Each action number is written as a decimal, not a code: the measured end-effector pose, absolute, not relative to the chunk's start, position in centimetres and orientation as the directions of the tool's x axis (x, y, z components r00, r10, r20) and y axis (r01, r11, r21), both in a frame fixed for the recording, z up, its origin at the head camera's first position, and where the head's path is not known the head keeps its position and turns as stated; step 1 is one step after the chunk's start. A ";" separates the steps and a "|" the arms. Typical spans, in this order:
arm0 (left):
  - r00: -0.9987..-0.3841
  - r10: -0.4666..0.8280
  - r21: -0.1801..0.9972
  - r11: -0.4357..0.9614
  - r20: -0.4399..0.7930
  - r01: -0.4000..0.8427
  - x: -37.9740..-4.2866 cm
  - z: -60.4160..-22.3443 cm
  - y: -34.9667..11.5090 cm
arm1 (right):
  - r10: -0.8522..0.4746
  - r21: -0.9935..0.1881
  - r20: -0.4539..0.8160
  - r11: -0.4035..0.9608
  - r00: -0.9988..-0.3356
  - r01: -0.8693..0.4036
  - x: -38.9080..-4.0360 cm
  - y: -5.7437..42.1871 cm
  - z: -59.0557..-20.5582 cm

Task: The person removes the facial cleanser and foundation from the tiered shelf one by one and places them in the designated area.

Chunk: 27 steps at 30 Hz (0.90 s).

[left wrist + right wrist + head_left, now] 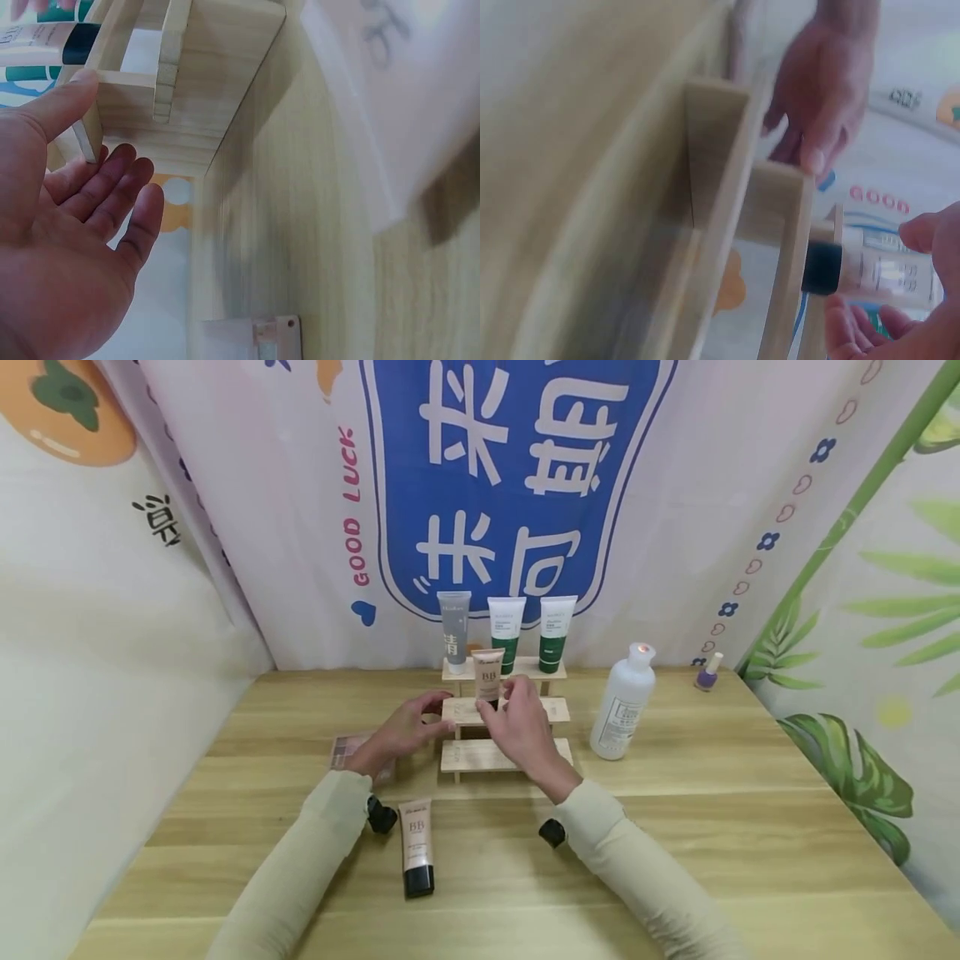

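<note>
A small three-step wooden display stand (480, 756) stands on the table. On its middle step, a pink BB cream tube (489, 670) is upright on its black cap. My right hand (520, 727) is around this tube, thumb and fingers spread on either side; in the right wrist view gaps show between the fingers and the tube (885, 276). At the stand's left end, my left hand (408, 727) pinches the middle step between thumb and index finger, its other fingers loose. A second BB cream tube (417, 843) lies on the table near the left forearm.
On the top step stand a grey tube (454, 631) and two white-and-green tubes (506, 627). Right of the stand are a white bottle (624, 702) and a purple nail polish bottle (707, 672). A flat palette (345, 747) lies partly under the left wrist. Printed cloth hangs behind.
</note>
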<state>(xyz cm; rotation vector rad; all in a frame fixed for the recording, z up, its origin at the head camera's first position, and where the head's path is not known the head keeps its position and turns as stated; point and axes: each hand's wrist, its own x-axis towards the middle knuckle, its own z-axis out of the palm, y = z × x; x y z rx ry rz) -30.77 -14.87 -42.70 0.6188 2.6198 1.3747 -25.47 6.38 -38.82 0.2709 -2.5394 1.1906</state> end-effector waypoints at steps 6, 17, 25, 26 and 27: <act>-0.907 0.413 0.816 0.494 0.085 0.301 -30.6 -42.9 -14.8 | -0.027 -0.708 0.389 0.631 -0.921 -0.318 -27.2 6.5 -38.8; -0.915 0.396 0.813 0.503 0.083 0.292 -30.7 -43.0 -14.8 | -0.079 -0.715 0.415 0.588 -0.906 -0.379 -27.0 6.9 -39.1; -0.916 0.394 0.818 0.502 0.073 0.281 -30.6 -42.9 -15.0 | -0.350 -0.785 0.137 0.532 -0.927 -0.317 -21.0 6.9 -38.6; -0.915 0.396 0.815 0.504 0.076 0.287 -30.6 -42.9 -15.0 | -0.378 -0.790 0.099 0.533 -0.920 -0.304 -20.3 6.8 -38.8; -0.911 0.404 0.811 0.504 0.082 0.297 -30.6 -42.9 -15.0 | -0.403 -0.791 0.066 0.536 -0.913 -0.294 -19.7 6.7 -39.0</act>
